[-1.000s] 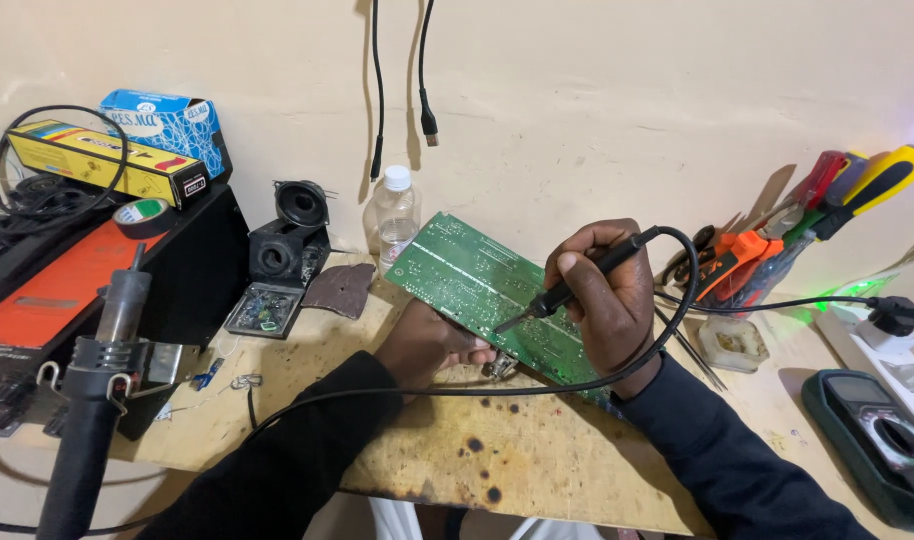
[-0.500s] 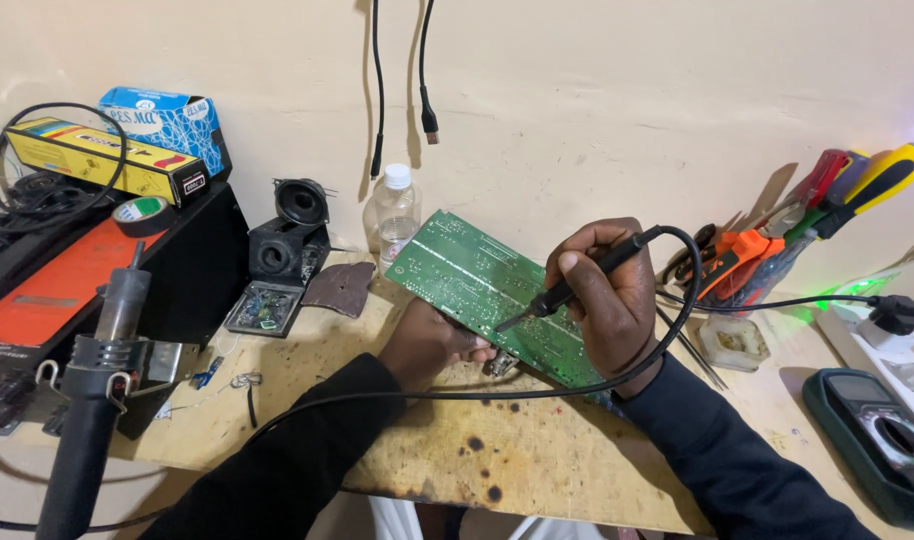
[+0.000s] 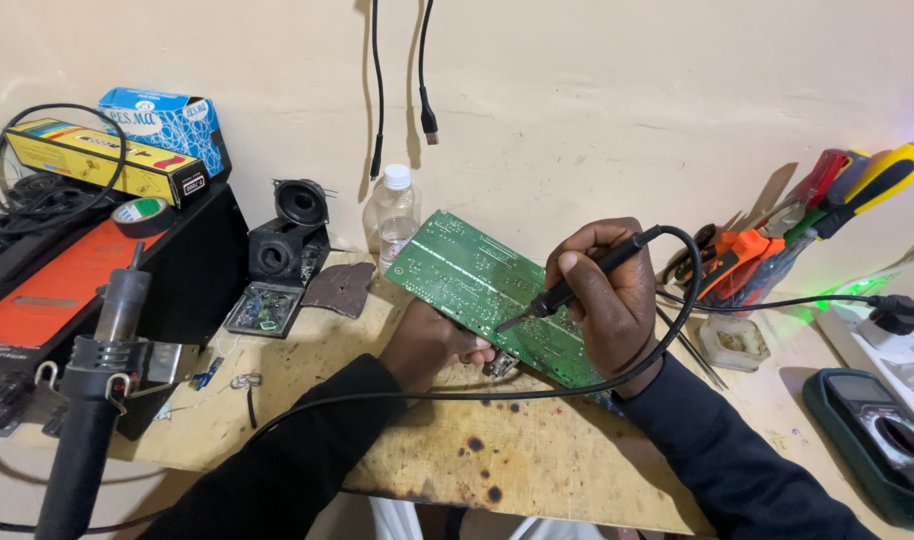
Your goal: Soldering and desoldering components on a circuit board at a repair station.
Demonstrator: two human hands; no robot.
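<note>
— Right, my right hand [image 3: 607, 300] pinches the soldering iron [image 3: 587, 275] like a pen, tip on the green circuit board [image 3: 477, 285]; my left hand [image 3: 437, 340] grips the board's lower edge, tilting it above the workbench [image 3: 447, 470].

— I'd keep that tip steady and brace the wrist. Count?

— One iron, one board, one plastic bottle [image 3: 393, 210], one multimeter [image 3: 877, 430].

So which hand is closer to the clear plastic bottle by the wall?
Left. The left hand grips the green board's lower edge, just below the bottle. The right hand, holding the soldering iron, is farther off to the right.
</note>
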